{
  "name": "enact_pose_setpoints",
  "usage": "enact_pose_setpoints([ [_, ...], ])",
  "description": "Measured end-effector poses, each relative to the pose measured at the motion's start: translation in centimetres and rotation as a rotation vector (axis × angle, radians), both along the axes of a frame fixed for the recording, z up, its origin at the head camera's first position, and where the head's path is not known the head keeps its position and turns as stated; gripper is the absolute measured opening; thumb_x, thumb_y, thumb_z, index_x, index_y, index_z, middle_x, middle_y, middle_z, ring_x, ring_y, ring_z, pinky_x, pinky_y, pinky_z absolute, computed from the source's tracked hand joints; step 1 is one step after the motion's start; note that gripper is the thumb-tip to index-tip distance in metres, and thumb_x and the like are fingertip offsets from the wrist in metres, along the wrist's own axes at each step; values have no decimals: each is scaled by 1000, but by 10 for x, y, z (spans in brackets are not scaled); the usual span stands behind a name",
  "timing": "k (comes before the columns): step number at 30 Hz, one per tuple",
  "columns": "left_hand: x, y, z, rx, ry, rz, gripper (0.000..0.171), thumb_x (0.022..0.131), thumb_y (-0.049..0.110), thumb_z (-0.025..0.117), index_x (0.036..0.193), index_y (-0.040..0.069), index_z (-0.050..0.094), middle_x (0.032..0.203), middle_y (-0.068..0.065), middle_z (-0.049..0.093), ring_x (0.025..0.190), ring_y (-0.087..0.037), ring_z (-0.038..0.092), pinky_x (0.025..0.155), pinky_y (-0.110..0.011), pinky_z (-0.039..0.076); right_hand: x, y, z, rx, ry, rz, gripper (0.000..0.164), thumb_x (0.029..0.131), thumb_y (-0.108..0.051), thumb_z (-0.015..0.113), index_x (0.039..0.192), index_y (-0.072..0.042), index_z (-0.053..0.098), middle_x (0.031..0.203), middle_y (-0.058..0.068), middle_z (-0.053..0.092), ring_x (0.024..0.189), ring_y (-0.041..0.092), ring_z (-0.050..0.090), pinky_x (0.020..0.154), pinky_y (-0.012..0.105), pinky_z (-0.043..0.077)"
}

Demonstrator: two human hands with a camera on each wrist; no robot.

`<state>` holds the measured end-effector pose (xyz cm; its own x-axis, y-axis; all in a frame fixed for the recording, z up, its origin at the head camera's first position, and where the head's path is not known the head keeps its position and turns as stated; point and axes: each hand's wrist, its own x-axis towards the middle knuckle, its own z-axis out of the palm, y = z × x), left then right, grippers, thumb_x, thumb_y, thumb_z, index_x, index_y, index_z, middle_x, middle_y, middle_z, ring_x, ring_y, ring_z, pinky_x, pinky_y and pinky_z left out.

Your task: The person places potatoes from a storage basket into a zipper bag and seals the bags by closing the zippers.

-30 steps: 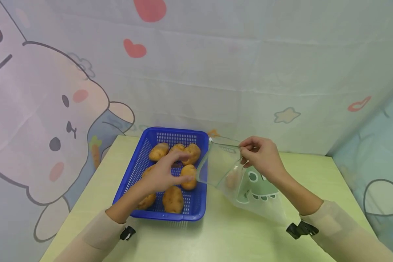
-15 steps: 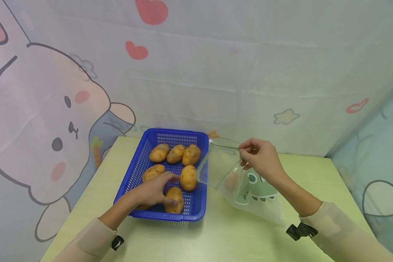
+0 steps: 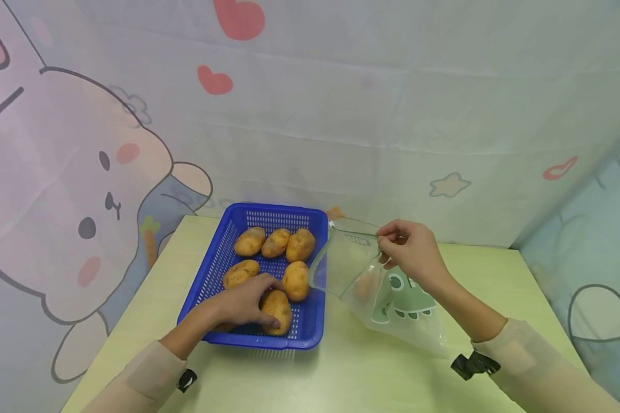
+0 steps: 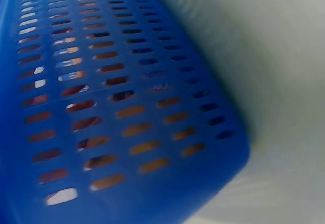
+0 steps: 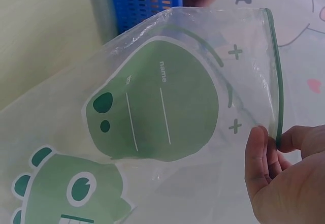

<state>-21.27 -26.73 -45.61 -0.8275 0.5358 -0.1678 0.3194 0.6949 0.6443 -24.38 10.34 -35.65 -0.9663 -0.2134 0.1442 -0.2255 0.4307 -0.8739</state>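
Observation:
In the head view, my left hand (image 3: 245, 300) reaches into the blue basket (image 3: 317, 335) and grips a potato (image 3: 277, 312) near its front side, thumb on the near side and fingers over the far side. Several other potatoes (image 3: 295, 281) lie around it in the basket. My right hand (image 3: 413, 252) pinches the rim of a clear zip bag (image 3: 353, 258) printed with a green cartoon creature. The bag's mouth gapes toward the basket, and something brownish shows inside it. Through the basket's slots (image 4: 127, 97) the left wrist view gives only brownish patches; that hand is mostly hidden there.
A pale green table (image 3: 372, 373) carries the basket and the lower part of the bag. Behind it hangs a printed cloth (image 3: 315, 126) with a cartoon rabbit and hearts. The basket's right wall stands close beside the bag's mouth.
My left hand has come down and back toward the basket's front, and its fingers have closed around the front potato, which has shifted a little. The right hand keeps holding the bag in place.

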Motion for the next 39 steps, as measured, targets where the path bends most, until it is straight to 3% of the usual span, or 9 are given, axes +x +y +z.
enact_pose_setpoints([
  [3, -1, 1, 12, 38, 68, 21, 73, 88, 42, 89, 145, 10, 57, 140, -3, 61, 129, -23, 58, 113, -49, 48, -1, 0, -1, 2, 3, 5, 16, 99, -4, 64, 110, 5, 72, 88, 16, 71, 70, 27, 73, 63, 42, 65],
  [8, -7, 9, 45, 148, 220, 11, 75, 88, 42, 89, 146, 6, 56, 139, -4, 62, 127, -25, 61, 108, -47, 53, -4, 0, -3, 8, -2, 16, 17, 99, -4, 64, 111, 7, 71, 88, 16, 71, 69, 28, 74, 63, 42, 65],
  [12, -11, 23, 66, 305, 220, 12, 74, 89, 36, 88, 149, 7, 53, 145, -4, 58, 132, -25, 58, 111, -48, 51, -5, -1, -3, 20, -5, 22, 16, 99, -4, 64, 110, 5, 72, 88, 15, 72, 68, 27, 73, 63, 40, 65],
  [15, -16, 38, 74, 380, 219, 19, 72, 90, 35, 87, 149, 10, 53, 145, -1, 57, 131, -24, 57, 110, -48, 52, -5, -2, -3, 18, -3, 30, 17, 98, -4, 64, 110, 6, 71, 87, 16, 72, 69, 27, 73, 62, 39, 65],
  [21, -25, 69, 78, 398, 284, -25, 72, 89, 29, 89, 148, 6, 54, 143, -6, 58, 127, -24, 59, 105, -45, 55, -7, -5, -2, 13, 4, 46, 18, 98, -4, 64, 110, 7, 71, 87, 15, 72, 69, 29, 74, 62, 38, 65],
  [28, -27, 93, 78, 300, 354, -105, 74, 90, 35, 87, 149, 4, 55, 139, -8, 59, 118, -21, 57, 104, -45, 53, -7, -7, -2, 21, 11, 49, 17, 97, -3, 63, 109, 6, 71, 86, 14, 72, 68, 27, 73, 61, 38, 65],
  [33, -27, 99, 76, 289, 330, -110, 75, 91, 35, 87, 150, 2, 54, 139, -8, 59, 117, -22, 58, 102, -47, 54, -6, -7, -2, 17, 18, 52, 17, 97, -2, 63, 109, 7, 71, 85, 14, 72, 67, 28, 73, 61, 38, 65],
  [39, -27, 104, 72, 277, 276, -123, 73, 94, 31, 84, 153, 4, 50, 149, -10, 54, 132, -24, 56, 108, -41, 52, -4, -8, -2, 12, 39, 49, 16, 97, -3, 64, 108, 7, 71, 85, 14, 72, 67, 27, 73, 60, 38, 65],
])
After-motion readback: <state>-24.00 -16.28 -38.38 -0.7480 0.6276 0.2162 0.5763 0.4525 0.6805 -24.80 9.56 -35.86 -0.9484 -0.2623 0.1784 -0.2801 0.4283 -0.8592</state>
